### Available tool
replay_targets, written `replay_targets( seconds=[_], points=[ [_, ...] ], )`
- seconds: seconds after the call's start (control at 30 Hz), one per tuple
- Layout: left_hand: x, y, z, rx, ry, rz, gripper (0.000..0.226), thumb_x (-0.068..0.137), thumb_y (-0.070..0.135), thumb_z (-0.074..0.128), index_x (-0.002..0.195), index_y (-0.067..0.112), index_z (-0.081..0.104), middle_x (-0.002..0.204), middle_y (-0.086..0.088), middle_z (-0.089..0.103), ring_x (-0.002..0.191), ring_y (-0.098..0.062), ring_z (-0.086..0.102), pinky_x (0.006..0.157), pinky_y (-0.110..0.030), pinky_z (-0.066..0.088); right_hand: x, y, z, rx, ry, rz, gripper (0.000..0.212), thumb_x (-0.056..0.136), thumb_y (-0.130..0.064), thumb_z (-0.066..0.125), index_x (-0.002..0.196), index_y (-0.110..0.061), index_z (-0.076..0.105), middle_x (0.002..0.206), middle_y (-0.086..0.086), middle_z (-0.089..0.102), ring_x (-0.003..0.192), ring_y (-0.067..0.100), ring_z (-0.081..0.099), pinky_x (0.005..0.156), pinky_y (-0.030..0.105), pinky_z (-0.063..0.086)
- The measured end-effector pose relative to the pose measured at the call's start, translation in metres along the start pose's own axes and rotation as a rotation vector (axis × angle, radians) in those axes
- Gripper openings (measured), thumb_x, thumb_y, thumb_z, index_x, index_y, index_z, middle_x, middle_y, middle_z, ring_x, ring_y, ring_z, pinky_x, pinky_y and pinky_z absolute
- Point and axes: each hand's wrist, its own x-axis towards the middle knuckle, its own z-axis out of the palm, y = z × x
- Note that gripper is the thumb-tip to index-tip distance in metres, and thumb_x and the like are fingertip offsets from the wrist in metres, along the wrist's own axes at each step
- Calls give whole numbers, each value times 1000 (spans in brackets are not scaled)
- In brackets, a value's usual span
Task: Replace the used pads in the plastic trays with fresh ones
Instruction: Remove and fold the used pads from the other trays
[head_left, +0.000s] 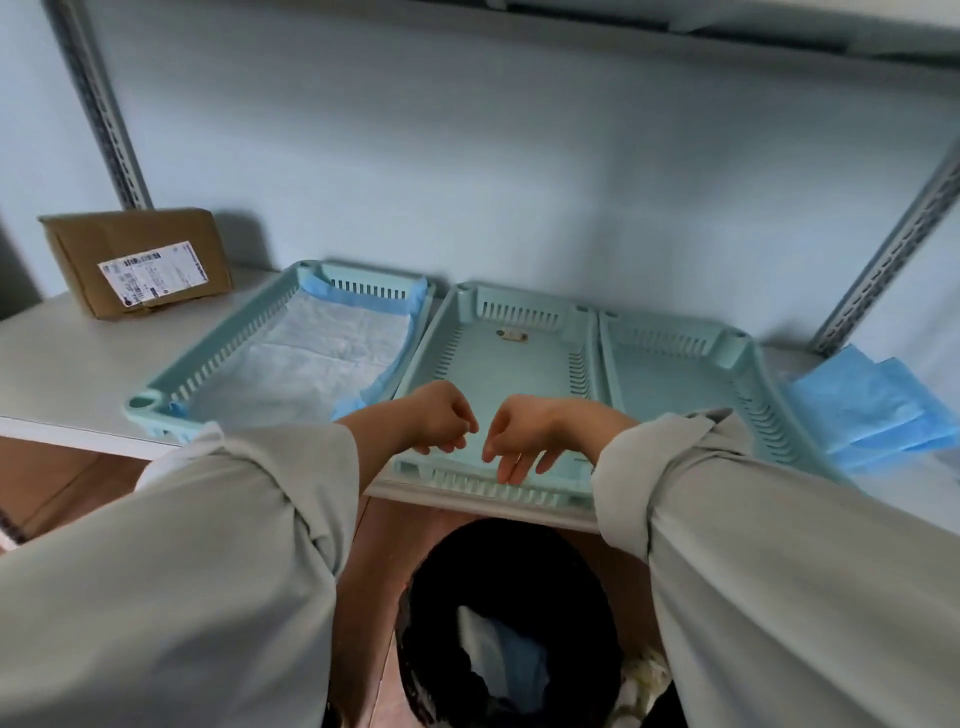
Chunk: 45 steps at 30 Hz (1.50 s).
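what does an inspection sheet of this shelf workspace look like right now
surface: white shelf, holding three trays side by side
job's things: left tray lined with a pad; middle tray and right tray bare; folded blue pads stacked at the right
clutter: cardboard box with a label at back left; small mark on the middle tray floor, too small to tell
grippers: left hand and right hand over the middle tray's near end, fingers loosely curled, holding nothing
cables: nothing seen
surroundings: black-lined bin below the shelf edge with crumpled material inside; metal uprights against a pale wall
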Motion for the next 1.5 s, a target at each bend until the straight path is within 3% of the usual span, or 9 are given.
replay_targets(
  seconds=[0.2,0.47,0.53,0.77,0.93,1.07,1.17,1.3,1.5],
  points=[
    [22,-11,-19,80,209,19,31,91,5,48,115,14,64,126,-9,58,114,-24,56,97,-34,48,24,-3,-24,6,178,-40,27,96,-17,47,119,-9,60,106,9,71,95,20,70,81,32,53],
    [42,-45,-49,34,285,-91,43,93,4,47,134,14,49,141,-8,47,128,-24,47,106,-34,38,67,-9,-23,-4,219,-94,26,94,-10,45,113,-12,63,103,7,69,88,17,70,73,29,53],
    [48,-55,-57,12,301,-115,43,92,3,47,133,14,50,142,-9,47,129,-24,46,106,-33,37,79,-18,-24,-9,274,-128,26,92,-7,46,110,-13,65,105,8,68,88,18,70,69,26,52],
    [69,-82,-75,-30,317,-158,43,91,1,46,131,14,52,138,-9,49,122,-24,50,98,-29,44,125,-71,-28,0,500,-269,32,91,-12,48,118,-20,63,121,3,64,107,21,62,96,38,50],
    [71,-99,-73,2,150,-227,51,90,18,60,138,13,45,141,-8,43,125,-24,48,99,-30,43,152,-82,-10,-124,388,-284,36,91,-14,48,124,-24,61,132,1,58,119,21,56,103,38,44],
    [69,-102,-69,-19,4,-284,49,95,33,52,139,13,45,132,-11,51,100,-22,52,81,-32,47,166,-82,2,-207,431,-219,31,89,-32,56,120,-32,61,130,2,53,115,22,56,99,36,46],
    [72,-106,-66,-112,4,-284,41,95,32,51,129,10,54,104,-9,58,85,-19,53,75,-32,47,172,-89,5,-242,434,-190,44,81,-49,63,122,-32,58,127,3,53,119,22,49,97,37,44],
    [73,-103,-60,-216,-50,-279,34,94,25,51,124,10,57,119,-12,59,109,-26,57,95,-41,51,170,-92,3,-334,429,-153,46,83,-43,62,126,-30,54,129,6,47,126,21,43,98,38,42],
    [74,-109,-75,-282,-38,-269,40,99,33,43,131,11,52,128,-9,55,113,-21,52,90,-37,48,164,-98,-7,-376,469,-155,33,88,-30,57,120,-27,58,124,5,55,113,23,54,92,36,47]
  ],
)
